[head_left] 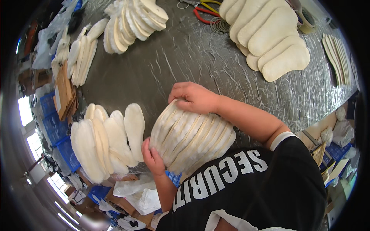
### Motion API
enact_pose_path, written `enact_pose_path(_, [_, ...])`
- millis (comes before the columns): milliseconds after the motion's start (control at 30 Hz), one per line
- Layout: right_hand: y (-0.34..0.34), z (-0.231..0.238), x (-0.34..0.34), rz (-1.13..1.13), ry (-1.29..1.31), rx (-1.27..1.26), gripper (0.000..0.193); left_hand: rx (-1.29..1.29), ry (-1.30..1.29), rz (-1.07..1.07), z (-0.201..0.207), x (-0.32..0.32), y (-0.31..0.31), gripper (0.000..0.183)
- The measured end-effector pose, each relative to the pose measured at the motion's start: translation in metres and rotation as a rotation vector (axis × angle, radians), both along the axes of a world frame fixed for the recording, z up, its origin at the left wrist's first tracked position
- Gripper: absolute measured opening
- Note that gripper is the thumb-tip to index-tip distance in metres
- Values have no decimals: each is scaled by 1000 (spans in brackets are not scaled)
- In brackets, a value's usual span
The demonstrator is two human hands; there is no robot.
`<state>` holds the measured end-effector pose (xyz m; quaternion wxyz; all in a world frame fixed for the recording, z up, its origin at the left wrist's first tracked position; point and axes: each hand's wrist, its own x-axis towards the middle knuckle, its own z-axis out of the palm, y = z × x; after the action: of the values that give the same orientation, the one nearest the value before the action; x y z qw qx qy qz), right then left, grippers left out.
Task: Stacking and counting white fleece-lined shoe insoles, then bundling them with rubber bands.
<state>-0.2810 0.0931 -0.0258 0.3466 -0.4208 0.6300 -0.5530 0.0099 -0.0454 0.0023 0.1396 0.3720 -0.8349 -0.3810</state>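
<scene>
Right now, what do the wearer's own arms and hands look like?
Left hand and right hand: bare, no gloves or wristwear visible. Forearms bare too. Black shirt, short right sleeve ending in a white band; large white lettering across the front.

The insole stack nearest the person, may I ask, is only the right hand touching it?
No, the right hand holds the far end of the stack while the left hand touches its left side.

We have a dark table [185, 65] before us, its surface creased. On it we see piles of insoles [273, 32], a red-handled tool [208, 12], a wire coil [219, 30] and a tape roll [307, 28].
</scene>
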Motion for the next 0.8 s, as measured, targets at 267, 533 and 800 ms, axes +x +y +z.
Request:
enact_pose_path(267, [16,74,36,349,858,-59,62,-158,-272,-361,28,-27,9,59])
enact_pose_path(533, [62,54,106,678,1235,-1,56,-121,-352,-582,53,-72,-17,53])
enact_pose_path(800, [69,51,123,518,1520,133,59,359,-193,-622,20,-58,-6,35])
